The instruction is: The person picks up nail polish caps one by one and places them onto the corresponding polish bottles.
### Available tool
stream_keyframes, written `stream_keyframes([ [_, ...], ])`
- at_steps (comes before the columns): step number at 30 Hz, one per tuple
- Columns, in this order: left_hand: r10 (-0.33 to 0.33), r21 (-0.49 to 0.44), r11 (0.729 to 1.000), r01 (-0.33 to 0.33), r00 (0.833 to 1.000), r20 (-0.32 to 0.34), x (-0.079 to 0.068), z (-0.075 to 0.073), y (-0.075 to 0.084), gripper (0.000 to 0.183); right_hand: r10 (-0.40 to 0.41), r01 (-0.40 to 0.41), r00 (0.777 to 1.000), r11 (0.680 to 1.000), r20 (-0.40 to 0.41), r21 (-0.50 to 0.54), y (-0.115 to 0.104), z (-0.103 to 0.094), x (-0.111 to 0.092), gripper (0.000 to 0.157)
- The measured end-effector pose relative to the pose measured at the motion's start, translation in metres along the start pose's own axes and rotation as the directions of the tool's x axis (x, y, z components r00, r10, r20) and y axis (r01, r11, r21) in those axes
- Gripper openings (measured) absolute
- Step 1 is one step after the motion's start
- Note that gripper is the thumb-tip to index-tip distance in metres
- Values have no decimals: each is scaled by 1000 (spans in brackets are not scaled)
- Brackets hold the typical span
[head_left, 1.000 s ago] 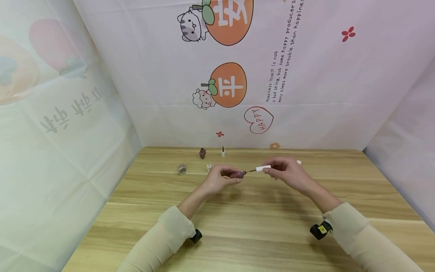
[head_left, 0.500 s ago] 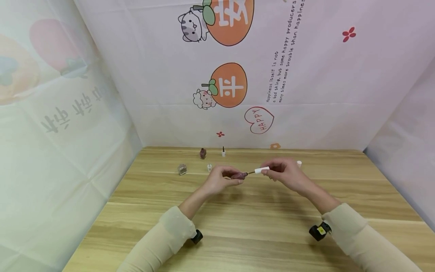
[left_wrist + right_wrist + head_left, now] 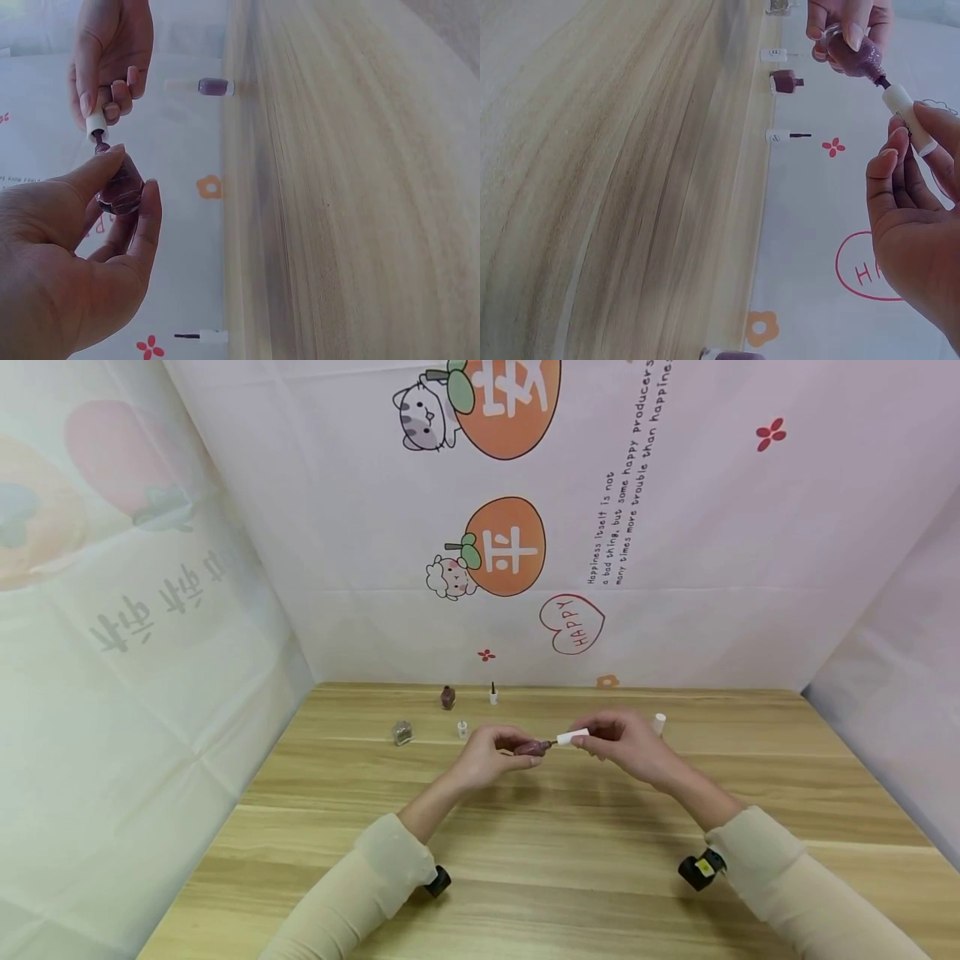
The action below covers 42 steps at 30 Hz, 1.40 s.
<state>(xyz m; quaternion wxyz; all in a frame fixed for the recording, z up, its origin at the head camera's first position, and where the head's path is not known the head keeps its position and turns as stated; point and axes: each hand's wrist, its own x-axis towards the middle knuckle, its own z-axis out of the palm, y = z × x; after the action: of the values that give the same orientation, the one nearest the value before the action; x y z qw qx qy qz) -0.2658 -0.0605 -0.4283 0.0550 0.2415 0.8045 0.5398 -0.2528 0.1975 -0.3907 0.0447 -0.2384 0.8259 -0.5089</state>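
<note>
My left hand (image 3: 483,757) holds a small nail polish bottle (image 3: 531,748) of dusky purple glass between thumb and fingers, its neck tipped toward the right. In the left wrist view the bottle (image 3: 121,187) shows thumb on one side and fingertips at its base. My right hand (image 3: 626,743) pinches the white brush cap (image 3: 573,737) between thumb and fingers. The right wrist view has the cap (image 3: 909,120) in line with the bottle's mouth, its dark brush partly inside the neck and a short stretch of stem still showing between them.
On the wooden table (image 3: 480,868), an open purple bottle (image 3: 447,697) and a glittery clear bottle (image 3: 402,732) stand left. Two white brush caps, one dark-brushed (image 3: 493,695) and one pale (image 3: 462,729), stand upright nearby. A white-capped purple bottle (image 3: 214,87) stands beyond my right hand. Fabric walls enclose the table.
My right hand has moved left with the brush cap, so the brush sits deeper in the bottle neck and less stem shows. My left hand has shifted slightly right with the bottle.
</note>
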Motion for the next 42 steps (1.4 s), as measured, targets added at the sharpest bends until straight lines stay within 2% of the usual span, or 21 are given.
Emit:
stream_keyframes([
  [10, -3, -27, 1000, 3, 1000, 2, -1, 3, 3, 21, -21, 21, 1000, 1000, 13, -9, 0, 2, 1, 21],
  [19, -4, -26, 1000, 5, 1000, 18, -12, -1, 32, 23, -47, 47, 999, 999, 19, -17, 0, 6, 3, 19],
  [29, 2, -46, 999, -1, 1000, 19, -2, 5, 2, 19, -48, 49, 998, 998, 36, -26, -1, 13, 4, 20],
  [42, -7, -42, 999, 8, 999, 32, -3, 3, -1, 16, -8, 11, 999, 997, 50, -72, -5, 7, 3, 24],
])
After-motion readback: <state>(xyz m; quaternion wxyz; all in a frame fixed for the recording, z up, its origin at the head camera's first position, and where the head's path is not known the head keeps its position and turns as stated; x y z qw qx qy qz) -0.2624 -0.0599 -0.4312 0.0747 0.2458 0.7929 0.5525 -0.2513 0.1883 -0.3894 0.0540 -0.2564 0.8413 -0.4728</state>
